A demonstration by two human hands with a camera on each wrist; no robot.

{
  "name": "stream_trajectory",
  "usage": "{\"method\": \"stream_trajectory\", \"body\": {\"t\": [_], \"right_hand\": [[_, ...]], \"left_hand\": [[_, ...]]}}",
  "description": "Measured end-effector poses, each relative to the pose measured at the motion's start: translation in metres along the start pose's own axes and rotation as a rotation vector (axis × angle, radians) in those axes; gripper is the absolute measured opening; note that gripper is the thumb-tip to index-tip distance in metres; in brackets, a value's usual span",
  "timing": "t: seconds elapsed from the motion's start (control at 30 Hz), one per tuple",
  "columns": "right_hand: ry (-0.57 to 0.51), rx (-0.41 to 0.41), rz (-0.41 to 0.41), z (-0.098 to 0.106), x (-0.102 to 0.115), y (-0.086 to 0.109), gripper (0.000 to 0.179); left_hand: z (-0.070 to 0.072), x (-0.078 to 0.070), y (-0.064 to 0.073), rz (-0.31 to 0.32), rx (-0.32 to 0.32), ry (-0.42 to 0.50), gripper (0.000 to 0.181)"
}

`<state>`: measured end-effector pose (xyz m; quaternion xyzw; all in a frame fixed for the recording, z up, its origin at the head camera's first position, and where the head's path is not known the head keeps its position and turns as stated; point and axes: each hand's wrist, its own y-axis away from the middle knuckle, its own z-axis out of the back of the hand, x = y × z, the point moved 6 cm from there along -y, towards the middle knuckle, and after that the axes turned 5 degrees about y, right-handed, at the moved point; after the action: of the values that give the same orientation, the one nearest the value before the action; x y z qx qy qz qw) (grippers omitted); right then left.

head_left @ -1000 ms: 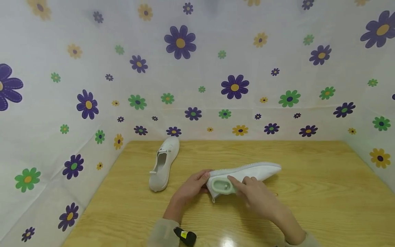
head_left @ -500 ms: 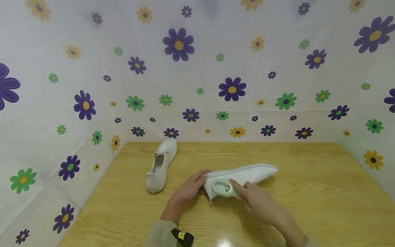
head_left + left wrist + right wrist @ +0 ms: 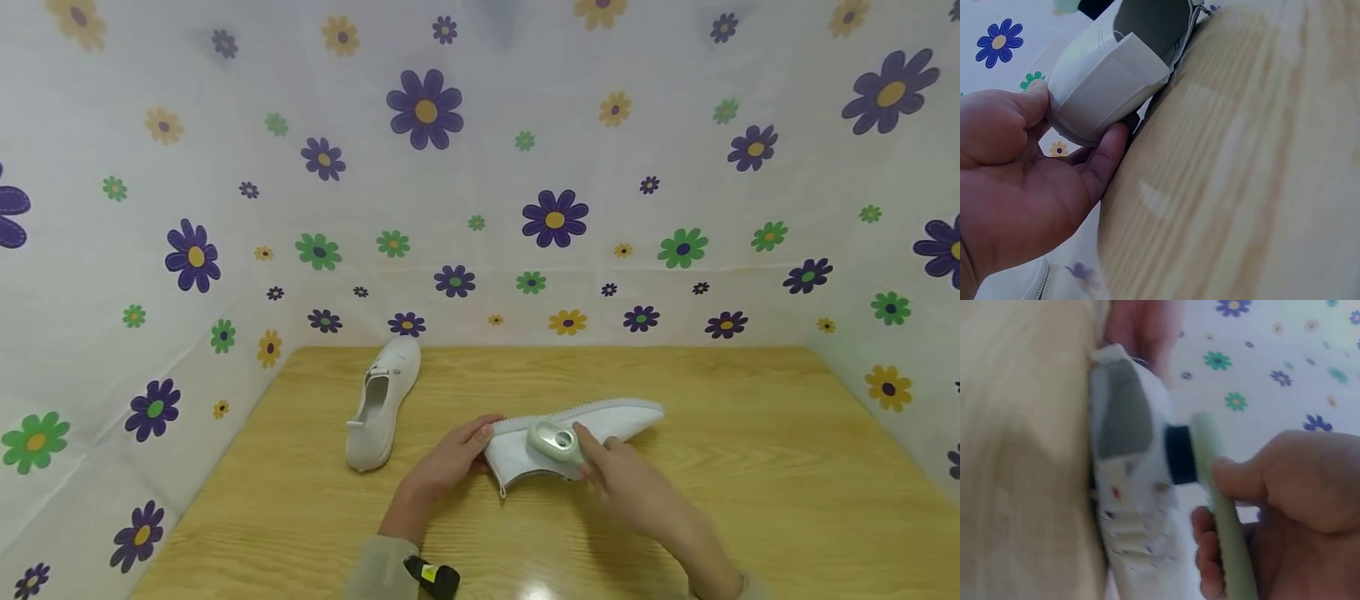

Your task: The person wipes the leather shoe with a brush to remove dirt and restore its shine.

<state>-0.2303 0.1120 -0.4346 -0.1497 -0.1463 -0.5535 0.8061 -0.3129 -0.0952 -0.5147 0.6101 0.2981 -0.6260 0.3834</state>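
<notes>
A white shoe lies on its side on the table, sole edge facing away and toe to the right. My left hand grips its heel; in the left wrist view the thumb and fingers curl round the heel. With my right hand I hold a pale green scrub brush by its handle, index finger stretched along it. In the right wrist view the brush's dark bristles press on the shoe's side near the opening. The brush head covers part of that side in the head view.
A second white shoe stands upright at the back left, toe toward the wall. Behind the wooden table hangs a white flower-print sheet, which also closes off both sides. A black strap device sits on my left wrist.
The brush has slid along the shoe's side, from near the heel toward the middle. My left hand keeps its grip on the heel; the whole head view has shifted slightly.
</notes>
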Motion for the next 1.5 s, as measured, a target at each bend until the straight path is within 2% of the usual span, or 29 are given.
{"method": "stream_trajectory", "body": {"t": [0.1, 0.3, 0.37, 0.47, 0.53, 0.6, 0.67, 0.73, 0.8, 0.9, 1.0, 1.1, 1.17, 1.27, 1.37, 1.43, 1.5], "right_hand": [[0.013, -0.035, 0.000, -0.004, 0.005, -0.001, 0.049], [0.021, 0.009, -0.106, 0.004, -0.002, 0.008, 0.051], [0.028, -0.007, -0.093, 0.003, 0.000, 0.007, 0.051], [0.014, -0.018, -0.033, -0.004, 0.007, 0.005, 0.052], [-0.016, 0.002, -0.017, -0.006, 0.010, 0.007, 0.052], [-0.039, 0.039, -0.053, -0.004, 0.008, 0.011, 0.052], [-0.029, 0.039, -0.099, 0.001, 0.004, 0.013, 0.052], [-0.006, 0.017, -0.099, 0.004, 0.005, 0.012, 0.052], [0.018, -0.009, -0.054, 0.004, 0.010, 0.008, 0.052], [0.004, 0.010, 0.007, -0.001, 0.017, 0.005, 0.054], [-0.019, 0.063, -0.045, -0.001, 0.011, 0.011, 0.054], [-0.013, 0.047, -0.107, 0.002, 0.002, 0.012, 0.053], [0.003, 0.006, -0.096, 0.000, 0.002, 0.008, 0.053], [0.003, -0.011, -0.040, -0.006, 0.010, 0.002, 0.054], [-0.005, 0.027, -0.028, -0.006, 0.015, 0.005, 0.054], [0.001, 0.046, -0.052, -0.001, 0.012, 0.009, 0.053], [0.026, 0.030, -0.089, 0.004, 0.007, 0.009, 0.052]], "left_hand": [[0.001, 0.000, 0.001, 0.000, 0.000, -0.003, 0.047], [0.000, 0.003, 0.001, -0.014, 0.009, 0.000, 0.049], [0.002, 0.004, 0.003, -0.014, 0.009, -0.013, 0.050], [0.006, 0.003, 0.005, -0.021, 0.017, -0.049, 0.051], [0.008, 0.003, 0.004, -0.020, 0.015, -0.083, 0.052], [0.009, 0.002, 0.004, -0.028, 0.026, -0.105, 0.053], [0.010, 0.002, 0.004, -0.030, 0.024, -0.116, 0.053], [0.011, 0.003, 0.005, -0.025, 0.009, -0.105, 0.051], [0.013, 0.004, 0.006, -0.019, -0.027, -0.099, 0.049], [0.012, 0.002, 0.005, -0.018, -0.066, -0.051, 0.048], [0.007, 0.001, 0.002, -0.011, -0.069, -0.007, 0.049], [0.006, 0.001, 0.001, -0.004, -0.091, 0.005, 0.051], [0.007, 0.001, 0.002, 0.010, -0.117, 0.001, 0.050], [0.008, 0.000, 0.005, 0.016, -0.144, -0.033, 0.051], [0.006, 0.000, 0.004, 0.018, -0.120, -0.028, 0.052], [0.005, -0.001, 0.003, 0.018, -0.101, -0.012, 0.053], [0.005, -0.001, 0.002, 0.020, -0.097, 0.000, 0.053]]}}
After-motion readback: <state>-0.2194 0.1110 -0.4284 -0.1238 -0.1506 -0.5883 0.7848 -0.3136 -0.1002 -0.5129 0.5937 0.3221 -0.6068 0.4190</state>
